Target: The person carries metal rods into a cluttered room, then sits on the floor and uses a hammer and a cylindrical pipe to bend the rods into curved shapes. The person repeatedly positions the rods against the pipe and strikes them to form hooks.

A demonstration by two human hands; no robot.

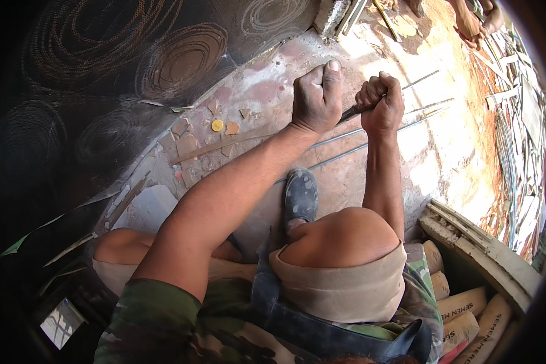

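Head view: I am looking down on two bare fists clenching over a dusty floor [418, 164], with a dark bar [349, 113] running between them.
Left hand [317, 100]: dust-greyed fingers are folding into a tight fist around the bar, the thumb pointing away from the wearer.
Right hand [382, 106]: fingers are curling firmly round the bar too, just beside the left fist but apart from it.
Dark bar: it is showing as a short, narrow, straight blackish length, slanting up toward the right; the fists are hiding parts of it, so I cannot tell its full length or material.
Thin rods [341, 156]: slim, straight and bluish-grey, they are lying roughly side by side beneath the hands.
Floor: its chalky, pinkish surface is glaring in sunlight at right; at left, flat angular shards [186, 144] and a round yellow disc [217, 125] are lying near a long brown strip [236, 141].
Black surface [115, 73]: at upper left, it is carrying scratchy orange and whitish loops.
Clothing: smooth beige cloth [340, 285] is wrapping one thigh; a speckled dark shoe [301, 197] is resting ahead.
Sacks [467, 297]: tan and rounded, they are stacking up at lower right.
Scrap heap [515, 151]: thin pale slats are tangling at right.
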